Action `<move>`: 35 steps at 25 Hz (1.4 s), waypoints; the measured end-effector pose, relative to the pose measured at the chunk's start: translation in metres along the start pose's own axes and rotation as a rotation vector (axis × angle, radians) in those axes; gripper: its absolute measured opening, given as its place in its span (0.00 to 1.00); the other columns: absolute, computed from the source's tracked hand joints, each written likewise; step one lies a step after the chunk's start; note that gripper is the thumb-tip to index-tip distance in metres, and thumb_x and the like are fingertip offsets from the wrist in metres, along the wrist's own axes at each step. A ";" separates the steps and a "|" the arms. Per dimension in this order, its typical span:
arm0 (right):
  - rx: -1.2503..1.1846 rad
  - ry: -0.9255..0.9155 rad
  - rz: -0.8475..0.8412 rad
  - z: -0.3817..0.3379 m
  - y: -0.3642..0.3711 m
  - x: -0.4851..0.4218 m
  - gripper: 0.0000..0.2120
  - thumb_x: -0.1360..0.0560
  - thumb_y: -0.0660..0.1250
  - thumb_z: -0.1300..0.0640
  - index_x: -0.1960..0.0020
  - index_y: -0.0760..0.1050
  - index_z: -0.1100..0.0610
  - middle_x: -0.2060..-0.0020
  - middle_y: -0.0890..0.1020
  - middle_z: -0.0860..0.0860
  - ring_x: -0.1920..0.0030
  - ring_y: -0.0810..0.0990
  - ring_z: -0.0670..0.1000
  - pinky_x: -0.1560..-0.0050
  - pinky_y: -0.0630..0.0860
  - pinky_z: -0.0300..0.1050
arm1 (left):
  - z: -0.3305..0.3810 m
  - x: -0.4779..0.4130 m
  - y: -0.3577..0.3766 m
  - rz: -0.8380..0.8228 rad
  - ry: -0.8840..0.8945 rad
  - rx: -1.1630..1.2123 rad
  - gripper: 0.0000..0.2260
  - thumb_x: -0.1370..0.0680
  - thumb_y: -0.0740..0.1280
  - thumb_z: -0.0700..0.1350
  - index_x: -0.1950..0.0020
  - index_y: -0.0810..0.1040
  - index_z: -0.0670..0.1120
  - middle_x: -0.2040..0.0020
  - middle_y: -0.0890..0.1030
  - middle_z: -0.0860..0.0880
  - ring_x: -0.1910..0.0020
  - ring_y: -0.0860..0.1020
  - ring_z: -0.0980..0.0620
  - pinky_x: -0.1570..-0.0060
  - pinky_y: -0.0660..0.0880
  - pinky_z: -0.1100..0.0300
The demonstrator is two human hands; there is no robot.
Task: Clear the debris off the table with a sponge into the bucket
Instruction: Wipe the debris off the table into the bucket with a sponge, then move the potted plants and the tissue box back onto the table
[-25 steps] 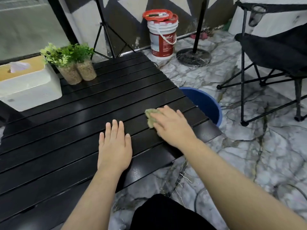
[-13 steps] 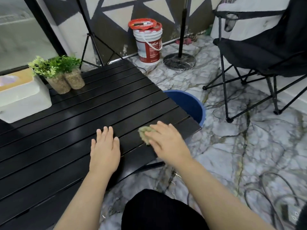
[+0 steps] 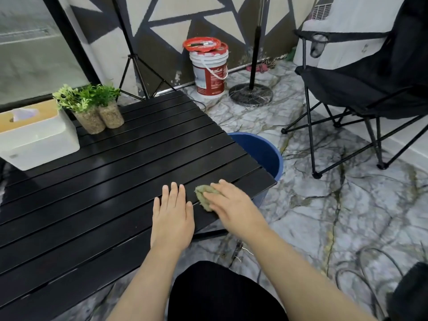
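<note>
A greenish-tan sponge (image 3: 203, 196) lies on the black slatted table (image 3: 111, 172) near its right front corner. My right hand (image 3: 234, 207) presses down on the sponge and covers most of it. My left hand (image 3: 172, 215) rests flat on the table just left of the sponge, fingers together, holding nothing. A blue bucket (image 3: 266, 151) stands on the floor beyond the table's right edge, partly hidden by the tabletop. No debris is visible on the slats.
A white tissue box (image 3: 39, 137) and two small potted plants (image 3: 92, 107) stand at the table's far left. On the marble floor are a white and red paint pail (image 3: 209, 72), a stand base (image 3: 251, 93), a tripod and a black folding chair (image 3: 361, 89).
My right hand and the sponge slid toward the table's near edge, closing on my left hand. The camera view shifted, so the table sits further left in the frame.
</note>
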State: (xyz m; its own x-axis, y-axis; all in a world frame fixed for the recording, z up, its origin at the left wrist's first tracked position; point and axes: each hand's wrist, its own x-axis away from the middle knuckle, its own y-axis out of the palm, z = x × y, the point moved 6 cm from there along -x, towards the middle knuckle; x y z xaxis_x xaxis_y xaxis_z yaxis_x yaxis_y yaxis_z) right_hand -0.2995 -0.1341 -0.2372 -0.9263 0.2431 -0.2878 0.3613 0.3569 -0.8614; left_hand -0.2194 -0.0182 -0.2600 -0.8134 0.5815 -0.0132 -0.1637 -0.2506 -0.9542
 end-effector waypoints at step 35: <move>-0.341 0.342 -0.126 0.026 -0.025 -0.133 0.10 0.24 0.61 0.46 0.51 0.77 0.50 0.51 0.77 0.47 0.48 0.75 0.48 0.42 0.71 0.47 | -0.016 -0.096 -0.065 0.332 -0.187 0.301 0.15 0.22 0.57 0.52 0.37 0.72 0.50 0.38 0.76 0.51 0.36 0.71 0.50 0.34 0.66 0.51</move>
State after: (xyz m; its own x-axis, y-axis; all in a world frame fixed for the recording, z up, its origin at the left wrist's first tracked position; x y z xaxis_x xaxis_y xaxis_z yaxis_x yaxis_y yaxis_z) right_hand -0.1883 -0.1985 -0.1886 -0.8975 0.4409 0.0125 0.3164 0.6634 -0.6781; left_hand -0.1215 -0.0457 -0.2014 -0.9310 0.2897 -0.2220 -0.0098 -0.6278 -0.7783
